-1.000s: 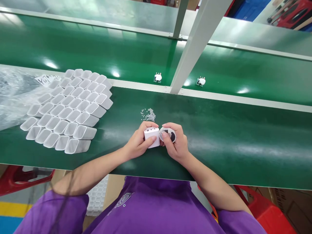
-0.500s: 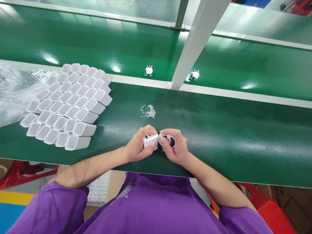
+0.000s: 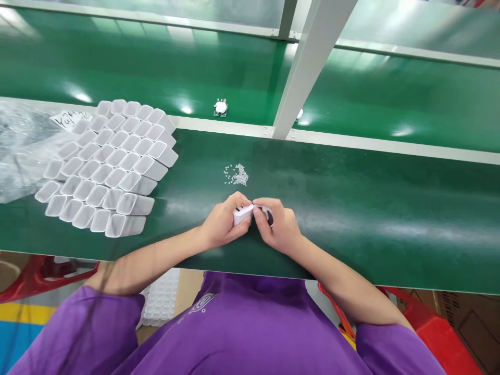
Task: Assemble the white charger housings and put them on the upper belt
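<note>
My left hand [image 3: 224, 221] is closed around a small white plastic housing [image 3: 242, 214] with dark slots on its upper face. Against its right end, my right hand [image 3: 279, 224] is closed on a round white part with a black patch [image 3: 269, 214]; fingers cover most of it. The two parts meet, or nearly meet, between my fingertips. Just beyond my hands, a small pile of tiny clear plastic pieces [image 3: 239, 176] lies on the green table [image 3: 351, 208].
Many white open-ended sleeves [image 3: 117, 156] stand in rows at the left, beside a clear plastic bag [image 3: 23, 151]. Behind the table runs a green belt [image 3: 156, 67] carrying a small circuit board [image 3: 221, 108]. A slanted metal post [image 3: 308, 73] rises at its edge.
The housing has tilted in my left hand, and my right fingertips have closed in at its end, hiding more of the round part. Circuit boards on the belt have shifted left.
</note>
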The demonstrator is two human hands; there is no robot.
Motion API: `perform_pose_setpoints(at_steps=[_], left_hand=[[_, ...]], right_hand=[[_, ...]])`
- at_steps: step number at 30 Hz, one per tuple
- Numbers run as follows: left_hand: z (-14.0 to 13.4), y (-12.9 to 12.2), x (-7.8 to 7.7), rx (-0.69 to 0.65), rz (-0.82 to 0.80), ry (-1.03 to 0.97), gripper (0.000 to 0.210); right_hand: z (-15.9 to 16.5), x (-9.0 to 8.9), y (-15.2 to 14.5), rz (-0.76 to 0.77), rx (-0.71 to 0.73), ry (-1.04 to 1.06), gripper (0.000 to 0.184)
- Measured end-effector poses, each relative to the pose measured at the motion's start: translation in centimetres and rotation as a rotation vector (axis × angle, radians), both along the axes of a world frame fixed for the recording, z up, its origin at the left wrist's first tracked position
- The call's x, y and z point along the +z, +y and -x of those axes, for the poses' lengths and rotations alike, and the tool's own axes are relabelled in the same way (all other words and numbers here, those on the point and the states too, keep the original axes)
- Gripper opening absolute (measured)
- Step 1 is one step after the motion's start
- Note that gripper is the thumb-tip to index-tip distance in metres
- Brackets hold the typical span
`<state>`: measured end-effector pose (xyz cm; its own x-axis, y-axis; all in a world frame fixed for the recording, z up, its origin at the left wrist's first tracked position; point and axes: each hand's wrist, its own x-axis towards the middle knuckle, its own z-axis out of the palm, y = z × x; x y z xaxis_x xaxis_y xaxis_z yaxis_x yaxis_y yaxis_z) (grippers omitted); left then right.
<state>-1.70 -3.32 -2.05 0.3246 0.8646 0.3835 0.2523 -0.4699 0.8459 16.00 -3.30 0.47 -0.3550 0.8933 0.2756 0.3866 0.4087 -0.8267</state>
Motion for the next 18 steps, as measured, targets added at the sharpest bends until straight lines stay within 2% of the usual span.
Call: perform_pose_setpoints(at_steps=[3,5,9,13,15,18], left_hand=[[0.3,0.5,0.3,-0.118,0.297,-0.147,0.025],[0.3,0.7,0.8,-0.222,0.459,-0.314,0.028],[0.1,0.9,1.8,-0.261,0.569,-0.54,0.025],[0.1,1.1,2.1,-0.254,0.613,-0.609,0.027],[0.2,1.2,2.1,-0.218,0.63,-0.646,0.029],[0.3,1.4,2.2,-0.123,0.652,-0.688,0.032]], right_hand=[[-0.8,0.7,1.3,0.207,0.022,0.154,0.022],[-1.7,1.1,2.4,0.243,-0.045,0.176,0.028],[-3.4,0.8,4.6,0.102,-0.264,-0.121,0.023],[-4.2,-0.6,5.9,-0.004,-0.236,-0.394,0.02],[-4.3,-1.1,6.2,-0.053,-0.224,-0.467,0.02],[-4.0,-1.2,6.0,-0.202,-0.284,-0.51,0.019]])
